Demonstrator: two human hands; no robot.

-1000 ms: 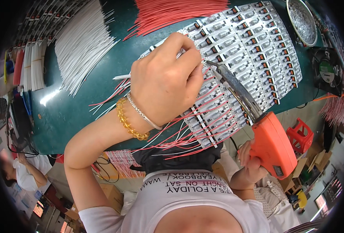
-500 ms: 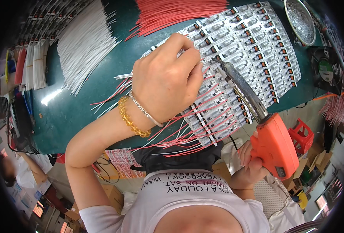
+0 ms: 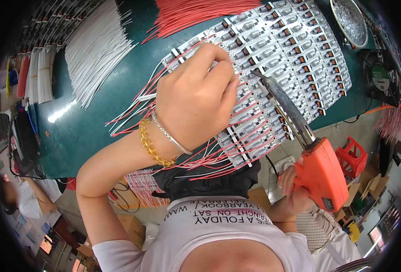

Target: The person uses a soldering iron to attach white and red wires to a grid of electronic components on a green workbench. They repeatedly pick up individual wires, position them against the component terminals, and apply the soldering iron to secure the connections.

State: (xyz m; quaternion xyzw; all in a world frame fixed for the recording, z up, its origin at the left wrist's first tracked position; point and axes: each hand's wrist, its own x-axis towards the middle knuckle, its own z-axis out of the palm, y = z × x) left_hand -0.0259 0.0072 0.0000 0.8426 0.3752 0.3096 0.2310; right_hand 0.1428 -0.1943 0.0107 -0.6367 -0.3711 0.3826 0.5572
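Note:
My left hand (image 3: 196,93), wearing bracelets, is closed over the left part of a panel of small circuit boards (image 3: 295,59). A bunch of white wires (image 3: 147,96) sticks out from under its palm; the fingertips are hidden. My right hand (image 3: 293,195) grips an orange soldering gun (image 3: 322,174) by the handle. Its dark tip points at the boards just right of my left fingers. Red wires (image 3: 243,119) and white ones run from the board pads, several trailing over the table's near edge.
Cut white wires (image 3: 98,54) and red wires (image 3: 200,16) lie in piles on the green table (image 3: 69,145). A metal bowl (image 3: 349,22) of clear bits and a dark fan (image 3: 380,77) are at the far right. A red stool (image 3: 352,157) stands below, and another person (image 3: 37,197) sits at left.
My left hand has shifted slightly down, uncovering boards with red and white wires at the panel's far left edge. The panel and the soldering gun have moved only slightly.

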